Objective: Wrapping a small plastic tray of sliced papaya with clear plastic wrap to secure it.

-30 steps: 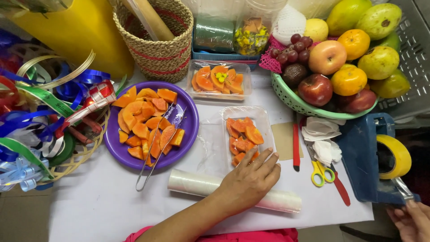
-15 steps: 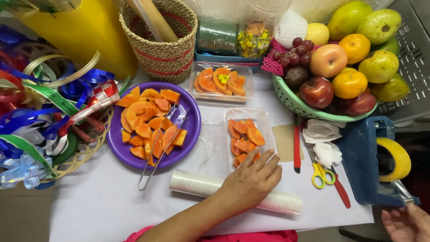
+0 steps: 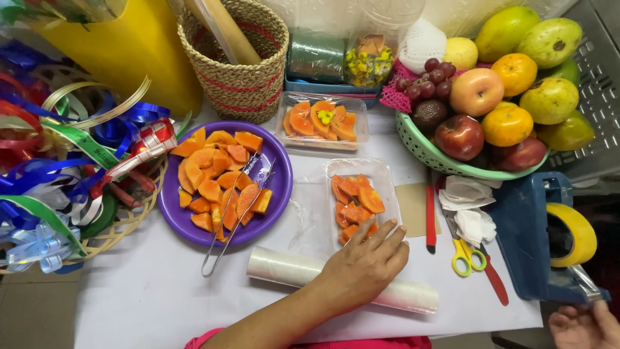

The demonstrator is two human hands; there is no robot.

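You look down on a white-covered table (image 3: 161, 304); tan floor (image 3: 32, 310) shows past its left edge, and a grey slatted crate (image 3: 604, 97) stands at its right edge.

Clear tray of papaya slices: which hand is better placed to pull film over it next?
Left, probably. The left hand rests on the cling film roll, fingertips beside the tray; the right hand is off by the tape dispenser.

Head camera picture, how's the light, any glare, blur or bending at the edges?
In the head view the light is bright and even, with soft shadows; glare shows on the metal tongs, the ribbons and the cling film roll under the left hand. Focus is sharp mid-frame; the right hand is cut off at the corner, and edges bow slightly.
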